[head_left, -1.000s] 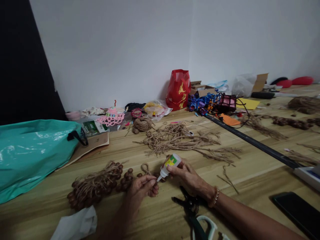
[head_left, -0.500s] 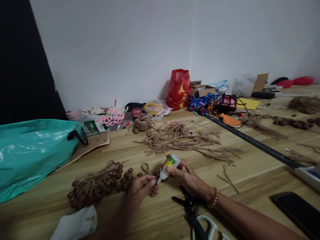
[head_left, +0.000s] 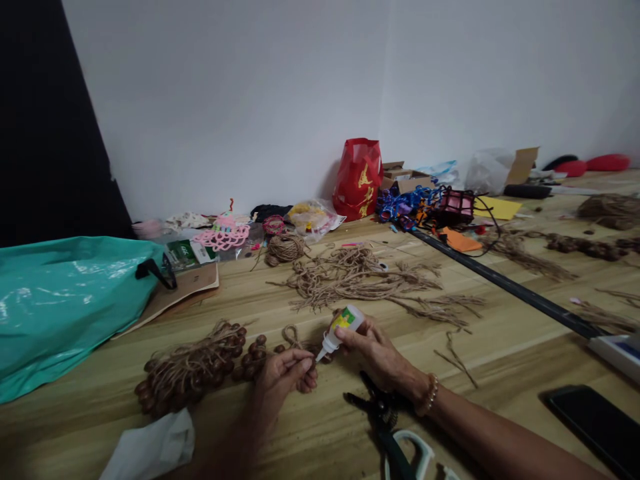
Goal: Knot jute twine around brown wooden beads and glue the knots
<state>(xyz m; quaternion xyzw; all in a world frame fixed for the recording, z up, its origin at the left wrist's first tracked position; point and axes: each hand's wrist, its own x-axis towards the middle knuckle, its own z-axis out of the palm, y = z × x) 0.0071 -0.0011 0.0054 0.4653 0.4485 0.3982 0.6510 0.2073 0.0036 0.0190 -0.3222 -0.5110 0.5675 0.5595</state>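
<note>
While nearest on the tabletop [head_left: 310, 433], white tissue [head_left: 150, 448] and black pliers [head_left: 377, 410] lie flat, untouched. Just beyond, left hand [head_left: 285, 373], grip clenched on a knot of jute twine [head_left: 293, 337] beside the beaded bundle [head_left: 193, 367]. Right hand [head_left: 373, 350], grip wrapped round a small glue bottle [head_left: 341, 328], tilted, nozzle down at the pinched knot. Probably light, squeezable plastic, a little slick: best held at mid-body, gently, thumb opposite fingers. Twine soft and limp, fraying at ends; best pinched right at the knot. Beads hard, likely to roll. Farther off, loose cut twine [head_left: 355, 277], a teal bag [head_left: 65, 300], a red bag [head_left: 357, 177] by the wall.
</note>
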